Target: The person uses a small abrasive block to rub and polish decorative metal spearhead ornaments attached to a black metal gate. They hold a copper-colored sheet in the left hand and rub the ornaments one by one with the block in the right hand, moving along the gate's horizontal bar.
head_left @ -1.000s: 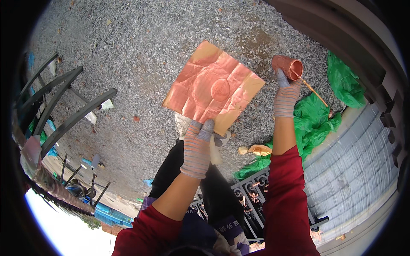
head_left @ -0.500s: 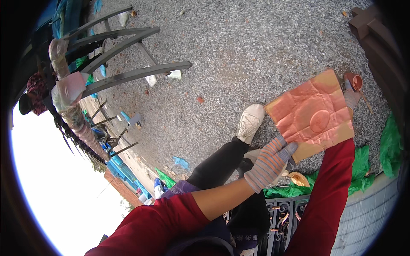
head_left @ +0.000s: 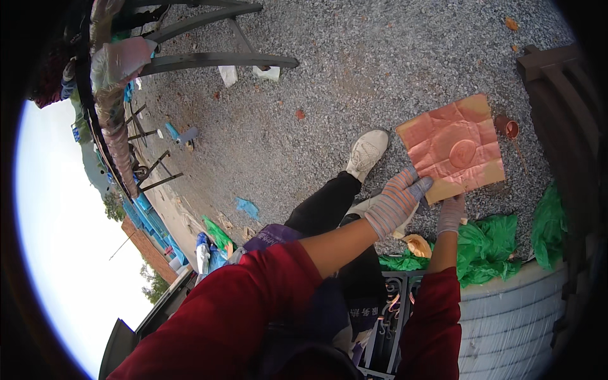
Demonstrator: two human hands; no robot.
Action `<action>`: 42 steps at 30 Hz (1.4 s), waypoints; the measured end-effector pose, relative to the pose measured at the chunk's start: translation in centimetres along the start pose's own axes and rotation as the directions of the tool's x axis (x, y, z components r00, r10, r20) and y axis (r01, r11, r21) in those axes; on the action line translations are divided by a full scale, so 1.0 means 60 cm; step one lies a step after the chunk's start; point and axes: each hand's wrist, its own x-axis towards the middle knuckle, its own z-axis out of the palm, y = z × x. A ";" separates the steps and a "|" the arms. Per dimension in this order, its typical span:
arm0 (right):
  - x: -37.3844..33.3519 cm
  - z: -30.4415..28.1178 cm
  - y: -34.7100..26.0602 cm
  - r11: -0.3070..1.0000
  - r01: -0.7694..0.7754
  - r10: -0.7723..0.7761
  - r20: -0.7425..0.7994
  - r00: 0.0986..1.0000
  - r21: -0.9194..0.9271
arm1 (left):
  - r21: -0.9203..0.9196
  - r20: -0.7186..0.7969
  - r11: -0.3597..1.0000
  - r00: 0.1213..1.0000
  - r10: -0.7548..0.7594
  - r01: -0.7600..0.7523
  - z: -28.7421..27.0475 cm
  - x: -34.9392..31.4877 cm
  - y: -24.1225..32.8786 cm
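A square cardboard sheet (head_left: 418, 136), creased and coated with copper-coloured paint, is held over the gravel. My left hand (head_left: 400, 197), in a striped knit glove, pinches its near left corner, thumb on top. On the sheet lies a round copper-coloured shape (head_left: 463, 153). My right hand (head_left: 451, 214), also gloved, is at the sheet's near edge; its fingers are mostly hidden beneath it, so I cannot tell its grip. Just beyond the sheet's right edge a small reddish-brown cup (head_left: 512, 129) rests on the gravel, with a thin stick beside it.
Dark metal frames stand at the upper left (head_left: 215, 63) and right (head_left: 557, 95). Green plastic film (head_left: 487, 247) lies near a plastic-wrapped pale cylinder (head_left: 513, 323). Scrolled ironwork (head_left: 389, 304) is below my arms. My white shoe (head_left: 367, 152) stands on the gravel.
My right hand has drawn back from beside the cup to the sheet's near edge, leaving the cup on the gravel. My left hand still holds the sheet. The view has shifted.
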 end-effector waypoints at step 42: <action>-1.255 0.343 -0.257 0.783 0.600 -0.253 0.797 0.548 -0.163 | -0.517 -0.623 0.572 0.738 0.259 -0.637 -0.555 -1.168 -0.030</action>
